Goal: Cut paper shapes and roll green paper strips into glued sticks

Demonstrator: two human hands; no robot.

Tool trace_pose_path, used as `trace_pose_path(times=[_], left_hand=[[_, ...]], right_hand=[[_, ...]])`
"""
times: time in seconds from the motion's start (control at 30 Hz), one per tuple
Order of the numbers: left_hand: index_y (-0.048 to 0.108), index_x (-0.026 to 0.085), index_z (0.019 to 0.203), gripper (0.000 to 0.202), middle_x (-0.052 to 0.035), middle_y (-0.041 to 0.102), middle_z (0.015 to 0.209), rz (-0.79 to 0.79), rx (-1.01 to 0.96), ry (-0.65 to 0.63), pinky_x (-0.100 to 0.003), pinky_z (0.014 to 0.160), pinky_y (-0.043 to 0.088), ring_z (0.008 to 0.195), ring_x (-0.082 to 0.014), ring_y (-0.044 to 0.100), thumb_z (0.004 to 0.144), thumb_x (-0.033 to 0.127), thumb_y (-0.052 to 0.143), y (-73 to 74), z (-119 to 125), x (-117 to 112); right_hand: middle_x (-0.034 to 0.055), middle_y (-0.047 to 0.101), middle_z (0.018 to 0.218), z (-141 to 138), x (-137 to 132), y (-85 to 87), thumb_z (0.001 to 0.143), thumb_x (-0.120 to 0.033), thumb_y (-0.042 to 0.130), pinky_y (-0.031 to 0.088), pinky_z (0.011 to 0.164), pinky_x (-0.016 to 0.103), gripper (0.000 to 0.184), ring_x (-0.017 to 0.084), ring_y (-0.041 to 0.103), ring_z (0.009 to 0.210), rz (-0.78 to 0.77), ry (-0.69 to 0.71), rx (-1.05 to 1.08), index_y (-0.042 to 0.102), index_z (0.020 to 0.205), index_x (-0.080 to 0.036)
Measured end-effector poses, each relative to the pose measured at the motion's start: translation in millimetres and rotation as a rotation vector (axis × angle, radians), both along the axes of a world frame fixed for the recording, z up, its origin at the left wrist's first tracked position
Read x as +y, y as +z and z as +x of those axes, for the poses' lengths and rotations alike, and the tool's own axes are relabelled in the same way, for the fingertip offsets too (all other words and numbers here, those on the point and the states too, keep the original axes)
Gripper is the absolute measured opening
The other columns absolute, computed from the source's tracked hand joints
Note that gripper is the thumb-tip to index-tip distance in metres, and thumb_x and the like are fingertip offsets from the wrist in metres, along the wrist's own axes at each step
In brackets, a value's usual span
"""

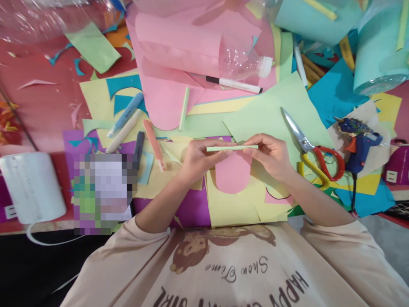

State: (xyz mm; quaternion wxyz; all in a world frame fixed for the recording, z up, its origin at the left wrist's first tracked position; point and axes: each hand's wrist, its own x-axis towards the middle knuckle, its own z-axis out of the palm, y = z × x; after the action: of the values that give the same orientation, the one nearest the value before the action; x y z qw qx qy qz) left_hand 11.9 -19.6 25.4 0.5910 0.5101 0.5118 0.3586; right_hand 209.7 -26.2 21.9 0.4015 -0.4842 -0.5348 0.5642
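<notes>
Narrow pale green paper strip (232, 148) sits up between the person's two hands, above the near middle of the crowded red tabletop (28, 102). Behind it, the top edge of a pink paper piece with a rounded lower end (232, 175) is hidden, so from where I stand I can't tell whether that piece is held too or just lies on the yellow paper sheet (246, 209) below. Most of the fingers are tucked out of sight as well. A pixelated patch blots out whatever is at the near left, and a large clear plastic bottle (57, 21) at the far left is cut off, as is a turquoise-wrapped bottle (380, 55) at the far right.

Both forearms reach inward from beige sleeves, wrists bent toward each other. The left hand (203, 155) pinches the strip's left part, thumb in front and fingers behind; the right hand (270, 153) grips its right part the same way, the two thumbtips a little apart.

The strip looks straight, level and slim, its ends showing just past the grips. To its right lie scissors with red and yellow handles (307, 147) and a dark blue glue gun (359, 153).
</notes>
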Motion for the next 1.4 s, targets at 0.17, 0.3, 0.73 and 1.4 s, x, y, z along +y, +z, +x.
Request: trace_pose_path(times=[0.17, 0.3, 0.73, 1.4], left_hand=[[0.077, 0.021, 0.081, 0.02, -0.0037, 0.076, 0.079, 0.005, -0.015, 0.012, -0.023, 0.059, 0.053, 0.072, -0.0168, 0.068, 0.068, 0.036, 0.077, -0.6, 0.9, 0.2], [0.077, 0.021, 0.082, 0.02, -0.0036, 0.076, 0.08, 0.004, -0.01, 0.018, -0.025, 0.061, 0.053, 0.073, -0.0178, 0.068, 0.068, 0.036, 0.077, -1.9, 0.6, -0.5], [0.078, 0.022, 0.084, 0.025, -0.0047, 0.076, 0.084, -0.033, -0.035, -0.004, -0.025, 0.066, 0.056, 0.078, -0.0194, 0.071, 0.065, 0.038, 0.079, -0.1, 0.7, -0.5], [0.077, 0.023, 0.09, 0.026, -0.0047, 0.076, 0.089, -0.036, -0.016, -0.029, -0.023, 0.066, 0.055, 0.08, -0.0187, 0.071, 0.068, 0.038, 0.077, -1.8, -1.7, 1.6]], right_hand=[[-0.0009, 0.069, 0.074, 0.6, 0.2, 0.0, 0.077, -0.033, 0.071, 0.048, 0.059, 0.025, 0.011, 0.011, 0.059, 0.065, -0.011, 0.001, -0.012, 0.07, 0.08, -0.023], [-0.0004, 0.07, 0.074, 0.1, 0.5, 1.1, 0.077, -0.034, 0.072, 0.05, 0.059, 0.025, 0.012, 0.012, 0.062, 0.066, -0.014, 0.011, -0.01, 0.07, 0.08, -0.022], [-0.0009, 0.071, 0.078, 1.3, -0.2, 2.3, 0.076, -0.03, 0.072, 0.051, 0.062, 0.027, 0.007, 0.012, 0.063, 0.069, -0.02, 0.001, 0.021, 0.071, 0.08, -0.024], [-0.0004, 0.07, 0.076, 1.9, 0.1, 2.5, 0.079, -0.03, 0.07, 0.046, 0.059, 0.026, 0.008, 0.012, 0.06, 0.067, 0.067, -0.002, -0.046, 0.07, 0.081, -0.023]])
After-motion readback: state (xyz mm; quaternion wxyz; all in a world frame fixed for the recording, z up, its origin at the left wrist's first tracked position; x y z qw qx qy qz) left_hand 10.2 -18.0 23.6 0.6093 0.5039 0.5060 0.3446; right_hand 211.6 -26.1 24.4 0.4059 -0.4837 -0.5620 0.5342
